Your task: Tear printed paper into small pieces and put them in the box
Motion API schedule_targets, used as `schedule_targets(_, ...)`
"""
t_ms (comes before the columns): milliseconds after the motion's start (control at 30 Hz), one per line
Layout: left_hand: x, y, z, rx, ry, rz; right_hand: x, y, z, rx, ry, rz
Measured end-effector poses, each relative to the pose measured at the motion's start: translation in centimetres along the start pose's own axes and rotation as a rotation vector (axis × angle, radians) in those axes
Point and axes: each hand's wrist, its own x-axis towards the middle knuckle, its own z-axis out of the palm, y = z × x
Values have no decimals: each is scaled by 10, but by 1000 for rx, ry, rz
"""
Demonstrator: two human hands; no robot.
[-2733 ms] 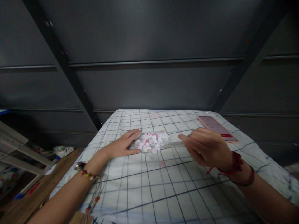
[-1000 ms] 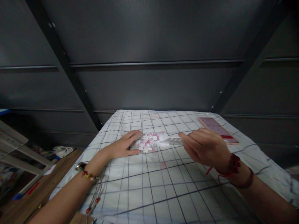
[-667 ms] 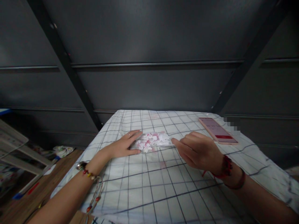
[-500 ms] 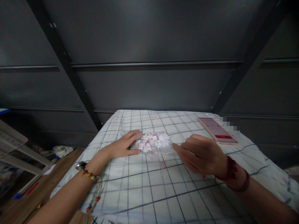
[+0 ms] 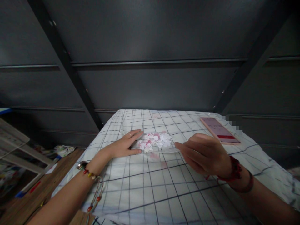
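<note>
A flat, clear plastic bag (image 5: 168, 150) of white-and-pink paper scraps (image 5: 153, 140) stretches lengthwise from left hand (image 5: 124, 145) to right hand (image 5: 203, 153). The left rests spread at one end; the right, curled, pinches the other.

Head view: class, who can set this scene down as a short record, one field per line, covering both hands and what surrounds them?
Left hand: grip open, at left end of clear plastic
Right hand: grip curled, at the plastic's right end; pinch unclear
Paper scraps: white and pink, apparently inside the plastic
Phone: screen up, far right
Cloth: white, dark grid
</note>
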Motion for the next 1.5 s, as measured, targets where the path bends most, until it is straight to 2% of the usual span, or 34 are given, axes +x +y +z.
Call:
schedule_targets(100, 0, 0, 0, -8, 7, 6, 3, -1, 0, 57, 60, -63)
schedule_targets(300, -1, 1, -2, -12, 2, 2, 5, -2, -1, 116, 138, -59)
schedule_targets(567, -1, 1, -1, -14, 27, 18, 9, -7, 1, 187, 155, -106)
schedule_targets(700, -1, 1, -1, -27, 22, 18, 8, -7, 1, 207, 202, -66)
schedule_targets(900, -2, 1, -2, -25, 22, 9, 9, -8, 2, 269, 165, -119)
schedule_targets(1100, -2, 0, -1, -29, 20, 12, 3, -1, -5, 191, 114, -2)
schedule_targets(1333, -2, -1, -1, -21, 25, 15, 1, 2, -4, 162, 116, -18)
schedule_targets(1433, -2, 1, -2, -18, 17, 9, -2, 9, -5, 86, 137, 51)
schedule_targets(1500, -2, 2, -2, -16, 17, 8, -5, 14, -5, -27, 96, 139)
